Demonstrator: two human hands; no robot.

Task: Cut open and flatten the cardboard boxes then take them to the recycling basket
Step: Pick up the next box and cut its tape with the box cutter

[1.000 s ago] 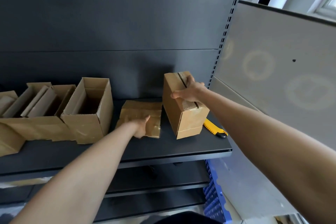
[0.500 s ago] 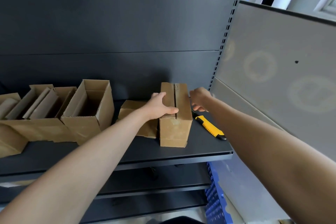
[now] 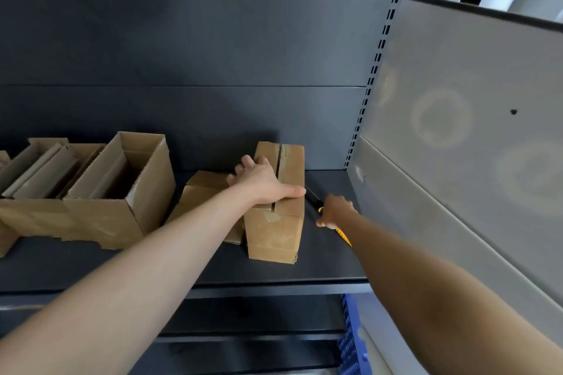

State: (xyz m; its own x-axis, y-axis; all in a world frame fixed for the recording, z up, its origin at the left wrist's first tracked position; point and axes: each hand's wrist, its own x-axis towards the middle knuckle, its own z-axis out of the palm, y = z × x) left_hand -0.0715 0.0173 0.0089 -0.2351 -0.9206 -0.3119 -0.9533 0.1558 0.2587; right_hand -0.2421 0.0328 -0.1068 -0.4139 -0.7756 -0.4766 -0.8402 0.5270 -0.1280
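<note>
– Brown sealed box (image 3: 275, 222): where does it stand?
– Upright on the dark shelf (image 3: 274, 280), towards its right end, set back from the front lip with a strip of bare shelf before it.

– What hems it in?
– A flattened cardboard piece (image 3: 204, 195) lies just beside it on the left, partly behind it. Further left stands an open box (image 3: 122, 192), and past that more open boxes (image 3: 45, 167) run to the frame's edge. On the right, the bare shelf runs to a grey side panel (image 3: 457, 131) and a slotted upright (image 3: 380, 54). The shelf's dark back wall is close behind.

– And in that right-hand gap?
– A yellow utility knife (image 3: 342, 234), lying on the shelf with its dark tip pointing back along the box's side.

– The hands?
– The left hand (image 3: 265, 182) lies palm down on the box top, arm stretched out, fingers curled over the far left edge, thumb laid across towards the right edge: it holds the box. The right hand (image 3: 335, 211) reaches in low, knuckles up, fingers curled down around the knife's middle.

– Below?
– A lower shelf, and a blue crate (image 3: 350, 344) at the right.

– Any writing?
– None I can read; brown tape runs along the top seam and onto the near face.
</note>
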